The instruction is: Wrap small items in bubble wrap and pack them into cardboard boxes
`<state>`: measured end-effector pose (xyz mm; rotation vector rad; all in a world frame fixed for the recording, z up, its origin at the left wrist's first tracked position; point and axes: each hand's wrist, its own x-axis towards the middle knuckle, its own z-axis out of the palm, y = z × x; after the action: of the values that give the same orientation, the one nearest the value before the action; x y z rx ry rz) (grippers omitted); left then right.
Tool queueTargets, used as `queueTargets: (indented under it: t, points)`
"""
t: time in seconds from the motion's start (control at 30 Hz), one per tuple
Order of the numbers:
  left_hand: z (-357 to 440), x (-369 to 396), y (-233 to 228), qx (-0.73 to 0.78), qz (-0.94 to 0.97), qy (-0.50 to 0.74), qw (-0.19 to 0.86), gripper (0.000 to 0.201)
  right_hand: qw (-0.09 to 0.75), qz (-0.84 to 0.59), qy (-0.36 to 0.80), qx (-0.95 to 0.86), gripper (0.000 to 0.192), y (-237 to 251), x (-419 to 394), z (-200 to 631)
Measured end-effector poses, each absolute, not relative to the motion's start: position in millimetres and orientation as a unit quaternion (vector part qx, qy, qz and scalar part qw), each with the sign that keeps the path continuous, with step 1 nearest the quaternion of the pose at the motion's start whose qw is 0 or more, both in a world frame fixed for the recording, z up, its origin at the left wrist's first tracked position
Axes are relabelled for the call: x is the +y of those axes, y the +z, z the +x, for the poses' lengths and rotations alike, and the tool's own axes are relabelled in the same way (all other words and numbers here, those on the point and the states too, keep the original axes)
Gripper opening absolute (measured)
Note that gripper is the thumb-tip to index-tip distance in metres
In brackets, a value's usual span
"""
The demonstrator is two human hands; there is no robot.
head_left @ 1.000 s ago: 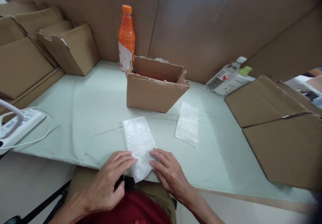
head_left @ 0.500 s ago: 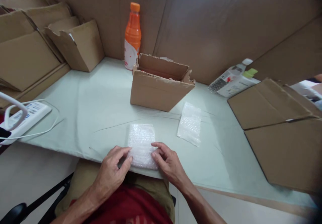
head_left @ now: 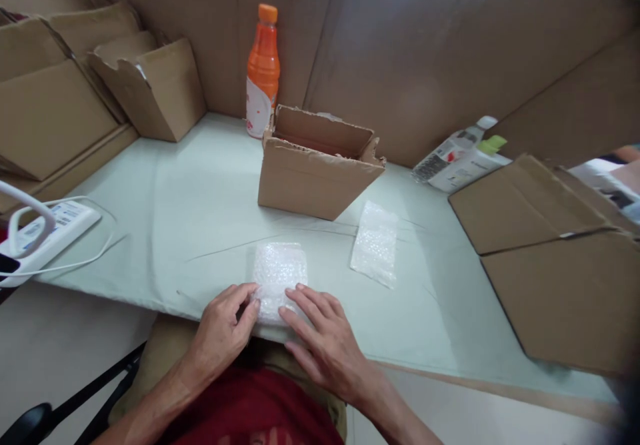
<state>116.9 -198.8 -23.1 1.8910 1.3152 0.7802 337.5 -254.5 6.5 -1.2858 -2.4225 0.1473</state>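
A folded piece of clear bubble wrap (head_left: 281, 265) lies at the front edge of the table. Thumb and forefinger of my left hand (head_left: 227, 321) close on its left edge. My right hand (head_left: 323, 331) rests over the lower right part with fingers spread, fingertips touching the plastic and hiding that corner. Whether anything is inside the folded wrap I cannot tell. To the right, apart from both hands, lies a second flat piece of bubble wrap (head_left: 375, 245). Behind them stands an open cardboard box (head_left: 300, 181); its contents are mostly hidden.
An orange bottle (head_left: 263, 65) stands behind the box. Cardboard boxes (head_left: 160, 91) are stacked at left, above a white power strip (head_left: 60, 228) with a cable. On the right, two bottles (head_left: 465, 165) lean beside a large carton (head_left: 565, 291). A cardboard wall (head_left: 425, 45) closes the back.
My right hand has moved from the wrap's right edge onto its lower part, its fingers now stretched out. The left hand stays at the left edge.
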Motion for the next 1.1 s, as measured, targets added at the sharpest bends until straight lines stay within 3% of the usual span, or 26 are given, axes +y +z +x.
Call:
queueTargets:
  t: [0.2, 0.3, 0.5, 0.63, 0.73, 0.87, 1.03, 1.1]
  points:
    - [111.8, -176.5, -3.8, 0.432, 0.772, 0.346, 0.312, 0.026, 0.202, -0.443, 0.048, -0.872, 0.033, -4.5, -238.6, 331.9]
    - [115.6, -157.3, 6.5, 0.402, 0.788, 0.307, 0.351, 0.032, 0.197, -0.429, 0.078, -0.878, 0.037, 0.3, -239.9, 331.4]
    - [129.4, -140.1, 11.8, 0.341, 0.824, 0.164, 0.422, 0.043, 0.186, -0.469, 0.243, -0.828, 0.026, 21.1, -252.2, 329.4]
    - [125.6, -137.5, 15.5, 0.323, 0.814, 0.137, 0.464, 0.048, 0.226, -0.577, 0.388, -0.682, 0.024, 21.7, -240.1, 334.9]
    - [122.0, -136.9, 12.7, 0.334, 0.792, 0.140, 0.492, 0.046, 0.268, -0.610, 0.430, -0.609, 0.020, 12.6, -223.7, 338.9]
    - [127.2, -141.8, 1.8, 0.395, 0.773, 0.169, 0.466, 0.045, 0.255, -0.619, 0.383, -0.637, 0.020, 5.6, -215.2, 336.8]
    - [136.7, -145.7, -6.3, 0.401, 0.780, 0.218, 0.428, 0.040, 0.239, -0.617, 0.120, -0.740, 0.021, 6.0, -213.1, 335.1]
    - [138.3, -145.6, -7.8, 0.395, 0.790, 0.215, 0.417, 0.039, 0.215, -0.608, 0.086, -0.760, 0.025, 3.6, -208.5, 336.8]
